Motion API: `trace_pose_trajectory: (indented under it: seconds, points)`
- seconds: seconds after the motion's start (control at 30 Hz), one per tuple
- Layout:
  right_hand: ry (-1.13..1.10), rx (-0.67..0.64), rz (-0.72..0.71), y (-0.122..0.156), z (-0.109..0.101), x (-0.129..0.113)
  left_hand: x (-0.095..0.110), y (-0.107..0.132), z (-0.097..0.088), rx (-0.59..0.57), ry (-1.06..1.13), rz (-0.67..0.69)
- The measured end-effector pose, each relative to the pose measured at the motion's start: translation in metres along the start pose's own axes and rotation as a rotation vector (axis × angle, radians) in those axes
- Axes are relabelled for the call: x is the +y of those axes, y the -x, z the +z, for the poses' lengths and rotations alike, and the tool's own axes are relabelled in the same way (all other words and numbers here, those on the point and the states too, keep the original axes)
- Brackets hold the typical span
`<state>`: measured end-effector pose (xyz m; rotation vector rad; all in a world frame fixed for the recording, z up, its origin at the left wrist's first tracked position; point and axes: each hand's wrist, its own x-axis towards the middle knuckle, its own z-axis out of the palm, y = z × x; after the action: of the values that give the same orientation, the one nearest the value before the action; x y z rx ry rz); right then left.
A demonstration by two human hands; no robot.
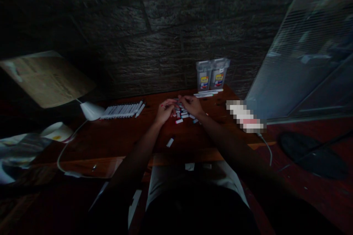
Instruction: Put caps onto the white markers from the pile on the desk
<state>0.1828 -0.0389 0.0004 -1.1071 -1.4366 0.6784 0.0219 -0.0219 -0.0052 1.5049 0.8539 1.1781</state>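
Observation:
Both my hands reach to the far middle of a dark wooden table [116, 136]. My left hand [164, 112] is curled, its fingers closed round something small that I cannot make out. My right hand [191, 104] rests with bent fingers on a heap of several small white marker caps or pieces [183, 114] with coloured ends. The two hands nearly touch above the heap. One loose white piece [170, 142] lies nearer to me on the table.
A row of several white markers [122, 110] lies left of the hands. Two clear plastic boxes [211, 75] stand against the stone wall. A white cone-shaped object [91, 111], a white cable [64, 150] and a cardboard sheet [46, 79] are on the left. A window is at right.

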Motion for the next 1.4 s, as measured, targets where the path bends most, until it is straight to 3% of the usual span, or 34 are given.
trace_pose_trajectory:
  seconds: [0.73, 1.07, 1.27, 1.4]
  points:
    - [0.061, -0.033, 0.029, -0.003, -0.004, 0.009, -0.010, -0.007, 0.000, 0.014, -0.023, 0.043]
    - [0.088, -0.071, -0.006, 0.000, -0.004, 0.002, -0.008, -0.007, 0.001, 0.031, -0.032, 0.025]
    - [0.030, -0.174, -0.046, 0.003, -0.005, -0.005, -0.009, -0.008, 0.000, 0.072, -0.031, 0.019]
    - [-0.092, -0.398, -0.080, 0.007, -0.008, -0.019, -0.008, -0.008, -0.001, 0.108, -0.042, 0.034]
